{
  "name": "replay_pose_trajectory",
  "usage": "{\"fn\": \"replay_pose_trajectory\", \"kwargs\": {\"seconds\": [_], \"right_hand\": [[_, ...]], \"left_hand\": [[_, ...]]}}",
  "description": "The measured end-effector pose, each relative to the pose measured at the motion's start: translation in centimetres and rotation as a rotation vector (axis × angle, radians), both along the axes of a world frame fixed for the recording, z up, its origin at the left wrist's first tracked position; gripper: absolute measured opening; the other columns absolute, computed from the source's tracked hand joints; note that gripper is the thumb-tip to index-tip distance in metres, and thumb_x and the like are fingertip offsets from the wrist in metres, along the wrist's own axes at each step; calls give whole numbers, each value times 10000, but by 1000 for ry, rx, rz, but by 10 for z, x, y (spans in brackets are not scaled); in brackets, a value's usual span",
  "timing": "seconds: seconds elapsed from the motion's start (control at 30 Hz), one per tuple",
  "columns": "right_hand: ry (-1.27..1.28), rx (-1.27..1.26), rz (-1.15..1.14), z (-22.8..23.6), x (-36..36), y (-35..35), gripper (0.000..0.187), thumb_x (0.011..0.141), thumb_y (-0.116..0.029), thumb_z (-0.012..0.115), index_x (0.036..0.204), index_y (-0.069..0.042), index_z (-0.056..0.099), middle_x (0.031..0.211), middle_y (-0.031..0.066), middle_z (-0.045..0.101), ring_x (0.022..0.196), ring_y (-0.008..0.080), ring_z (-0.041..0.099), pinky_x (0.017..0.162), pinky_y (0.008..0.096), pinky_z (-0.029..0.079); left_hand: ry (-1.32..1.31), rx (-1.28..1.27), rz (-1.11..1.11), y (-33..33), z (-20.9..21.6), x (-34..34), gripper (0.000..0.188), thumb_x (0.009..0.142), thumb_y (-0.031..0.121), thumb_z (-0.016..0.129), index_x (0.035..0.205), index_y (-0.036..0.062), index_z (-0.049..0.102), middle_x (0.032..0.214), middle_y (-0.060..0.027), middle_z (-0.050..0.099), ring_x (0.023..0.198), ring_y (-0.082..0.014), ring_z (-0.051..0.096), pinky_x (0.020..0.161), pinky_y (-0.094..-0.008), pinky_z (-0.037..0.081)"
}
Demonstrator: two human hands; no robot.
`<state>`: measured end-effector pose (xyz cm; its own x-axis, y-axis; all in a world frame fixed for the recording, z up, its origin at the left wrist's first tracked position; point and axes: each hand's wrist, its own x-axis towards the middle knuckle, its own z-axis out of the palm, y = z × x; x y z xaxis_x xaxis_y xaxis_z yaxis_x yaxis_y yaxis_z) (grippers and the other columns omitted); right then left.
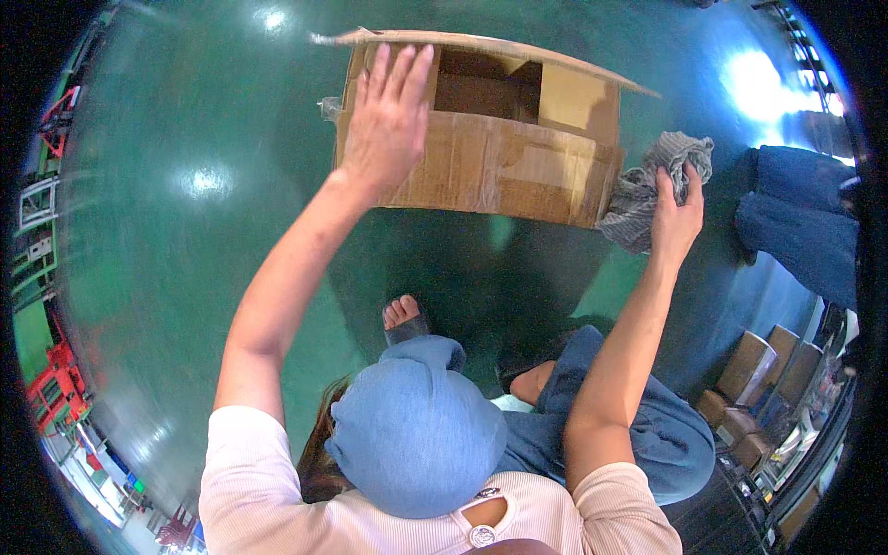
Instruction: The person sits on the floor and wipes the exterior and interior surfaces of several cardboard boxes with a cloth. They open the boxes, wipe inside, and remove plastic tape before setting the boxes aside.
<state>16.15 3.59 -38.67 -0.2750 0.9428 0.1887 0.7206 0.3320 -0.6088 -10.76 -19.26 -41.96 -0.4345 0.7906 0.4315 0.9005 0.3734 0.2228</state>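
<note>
An open cardboard box [527, 166] sits in front of me, its far flap raised along the back edge and clear tape across its near side. Over its left part lies my left hand [381, 125], fingers stretched out and holding nothing; whether the palm presses on the cardboard I cannot tell. My right hand [680, 208] grips a crumpled grey striped cloth [638, 203] at the box's right end, the cloth up against that side. Part of the box's inside shows dark, and shadow hides its bottom.
Green glossy floor [203, 250] surrounds the box. At the right edge is blue denim [800, 213], apparently another person's legs. Several small cardboard boxes [745, 370] stand at lower right. Red metal frames [60, 393] line the left edge. My bent knee [412, 425] is below the box.
</note>
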Motion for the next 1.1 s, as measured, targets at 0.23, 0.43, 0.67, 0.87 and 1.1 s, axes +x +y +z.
{"fn": "replay_pose_trajectory", "kwargs": {"seconds": [0.23, 0.43, 0.67, 0.87, 1.1], "right_hand": [[553, -663, 7, -30, 17, 13, 710, 826, -224, 615, 1401, -1, 262, 1375, 174, 391, 1240, 261, 408, 1037, 344, 306], [549, -845, 118, -33, 22, 4, 625, 841, -196, 571, 1384, -24, 314, 1315, 141, 464, 1195, 229, 453, 1009, 331, 339], [720, -915, 58, -27, 21, -10, 600, 826, -164, 569, 1367, -15, 355, 1290, 124, 491, 1147, 234, 489, 1002, 324, 348], [958, -1158, 203, -35, 57, -18, 802, 651, -209, 643, 1367, 19, 362, 1301, 134, 499, 1198, 258, 479, 1025, 341, 348], [367, -1074, 591, -25, 41, 9, 805, 592, -251, 736, 1304, 2, 456, 1312, 100, 480, 1251, 224, 409, 1070, 330, 273]], "left_hand": [[96, 49, 67, 78, 13, -69, 609, 911, 281, 500, 1388, -1, 246, 1367, -243, 364, 1273, -355, 361, 1040, -489, 307], [-159, -352, 128, 146, -5, -112, 678, 905, 469, 411, 1446, 107, 223, 1509, -123, 197, 1387, -313, 185, 1084, -573, 192], [-178, -566, 124, 169, -41, -118, 611, 896, 195, 516, 1436, 141, 236, 1446, -132, 317, 1354, -324, 262, 1034, -584, 282], [-398, -71, -393, 134, 14, -51, 643, 906, 399, 512, 1426, 101, 278, 1413, -134, 398, 1287, -327, 385, 1057, -416, 326], [-516, -583, -882, 42, 65, 39, 364, 769, 245, 647, 1079, 66, 576, 943, -136, 644, 894, -342, 619, 766, -440, 508]]}}
